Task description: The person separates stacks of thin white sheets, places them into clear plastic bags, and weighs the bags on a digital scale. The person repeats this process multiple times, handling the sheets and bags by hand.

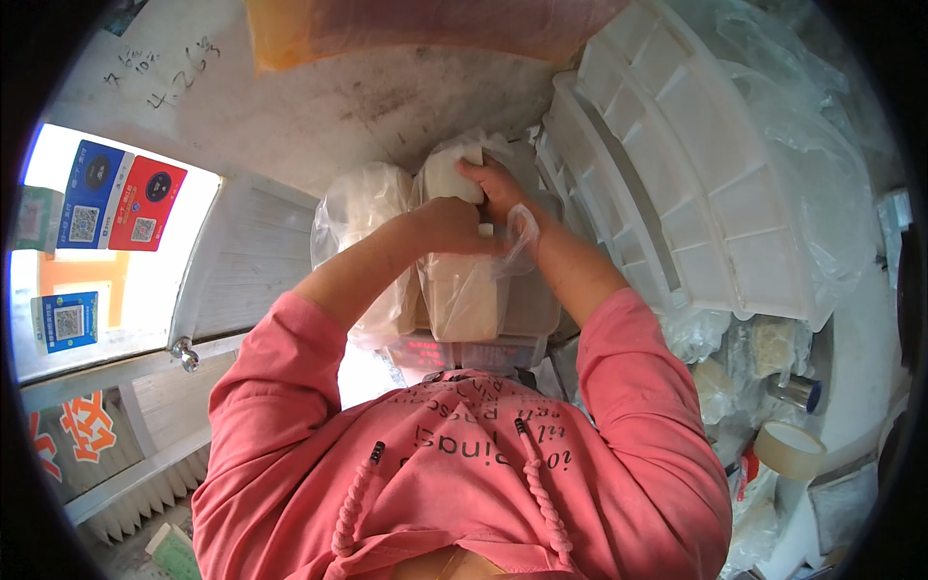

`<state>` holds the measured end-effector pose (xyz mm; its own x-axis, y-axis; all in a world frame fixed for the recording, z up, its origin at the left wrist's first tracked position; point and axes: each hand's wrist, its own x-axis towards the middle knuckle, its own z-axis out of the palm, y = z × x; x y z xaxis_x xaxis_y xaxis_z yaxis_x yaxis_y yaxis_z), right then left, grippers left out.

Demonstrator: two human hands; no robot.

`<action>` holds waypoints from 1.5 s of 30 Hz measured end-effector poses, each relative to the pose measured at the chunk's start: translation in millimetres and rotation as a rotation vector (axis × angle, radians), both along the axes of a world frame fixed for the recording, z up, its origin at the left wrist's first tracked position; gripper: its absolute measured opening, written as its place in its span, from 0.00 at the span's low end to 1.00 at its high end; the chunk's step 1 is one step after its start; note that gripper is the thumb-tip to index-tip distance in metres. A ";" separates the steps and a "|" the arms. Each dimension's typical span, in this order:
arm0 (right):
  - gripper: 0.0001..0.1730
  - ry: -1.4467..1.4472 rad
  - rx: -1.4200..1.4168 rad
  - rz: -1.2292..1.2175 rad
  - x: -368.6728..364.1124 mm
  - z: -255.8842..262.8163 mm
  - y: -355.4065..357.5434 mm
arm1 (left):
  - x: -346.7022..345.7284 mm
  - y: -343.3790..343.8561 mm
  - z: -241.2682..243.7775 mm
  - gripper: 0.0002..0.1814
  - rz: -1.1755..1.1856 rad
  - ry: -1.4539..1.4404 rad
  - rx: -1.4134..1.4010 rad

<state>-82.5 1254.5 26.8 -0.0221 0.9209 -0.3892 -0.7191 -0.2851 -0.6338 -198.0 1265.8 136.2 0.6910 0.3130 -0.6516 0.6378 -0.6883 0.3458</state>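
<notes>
My right hand (496, 188) grips a pale, smooth-faced stack (470, 180), possibly dough wrappers, at the mouth of a clear plastic bag (464, 308). A loop of bag film lies around my right wrist. My left hand (455, 226) is curled over the bag just below; its fingers are largely hidden, and a small white edge shows beside them. More pale blocks fill the bag. Close on its left stands a second filled clear bag (366, 210). Both are by a translucent plastic tub (533, 304), above a digital scale (428, 351) with a lit red display.
Large white plastic trays (652, 167) stand on edge at the right. Plastic film, a metal cylinder (796, 393) and a tape roll (790, 449) lie at the lower right. A window with printed code cards (145, 203) is at the left. An orange-tinted sheet (428, 29) hangs at the top.
</notes>
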 end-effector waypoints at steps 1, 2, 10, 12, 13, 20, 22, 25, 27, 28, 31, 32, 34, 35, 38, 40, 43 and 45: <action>0.18 0.028 -0.028 0.044 4.1 -7.1 -1.2 | 0.9 0.9 1.3 0.43 -0.013 0.025 -0.013; 0.17 0.055 -0.055 0.088 7.1 -12.9 -1.6 | 0.1 0.6 -0.9 0.44 -0.007 0.003 -0.020; 0.16 -0.076 -0.029 -0.075 -4.3 0.0 -3.7 | -20.1 1.6 -17.9 0.42 0.005 -0.189 -0.040; 0.17 -0.102 -0.033 -0.116 -3.5 -6.4 -0.8 | -13.3 4.1 -14.3 0.41 -0.012 0.001 -0.071; 0.18 -0.114 -0.034 -0.119 -1.5 -19.4 6.3 | -11.0 4.7 -10.9 0.41 -0.021 0.098 -0.084; 0.20 0.031 0.032 -0.061 0.6 -17.7 -1.0 | -21.1 1.3 -29.0 0.36 -0.024 -0.075 -0.068; 0.21 0.034 -0.052 -0.041 -0.5 -7.8 -1.8 | -22.2 -0.8 -31.5 0.35 -0.062 -0.116 -0.051; 0.22 -0.019 0.022 -0.075 3.2 -17.4 -0.3 | -24.4 -0.6 -27.4 0.24 0.013 -0.149 -0.038; 0.23 -0.177 0.081 -0.026 19.2 -24.8 2.8 | -33.2 -0.3 -0.7 0.16 0.179 -0.397 0.212; 0.24 -0.305 0.082 0.055 31.7 -22.0 6.0 | -41.2 -0.2 10.6 0.13 0.267 -0.516 0.337; 0.25 -0.637 0.062 0.384 39.8 28.4 8.9 | -48.6 22.7 -0.4 0.16 0.448 -0.894 0.764; 0.26 -0.744 0.057 0.507 39.0 55.8 12.6 | -45.2 30.6 -12.7 0.15 0.500 -0.924 0.804; 0.26 -1.034 0.146 0.678 35.8 87.1 16.0 | -32.5 47.3 -20.4 0.14 0.558 -0.821 0.706; 0.26 -1.178 0.193 0.765 33.6 93.7 17.7 | -26.9 54.4 -19.6 0.13 0.568 -0.682 0.572; 0.27 -1.202 0.132 0.919 38.0 94.1 27.2 | -14.9 61.0 -14.4 0.11 0.682 -0.612 0.341; 0.29 -1.172 0.181 0.933 39.5 91.0 31.0 | -14.3 63.6 -14.8 0.11 0.756 -0.783 0.317; 0.31 -1.037 0.177 0.939 37.8 90.7 33.0 | -11.5 66.4 -33.5 0.10 0.743 -1.101 0.334; 0.32 -0.948 0.146 0.945 35.3 92.7 32.1 | -2.2 66.3 -39.4 0.09 0.670 -1.045 0.297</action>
<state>-47.2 1286.6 119.4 -0.4462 0.7364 -0.5086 0.4430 -0.3120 -0.8405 -200.2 1332.1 96.8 0.4815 0.8373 0.2589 0.4073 -0.4754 0.7798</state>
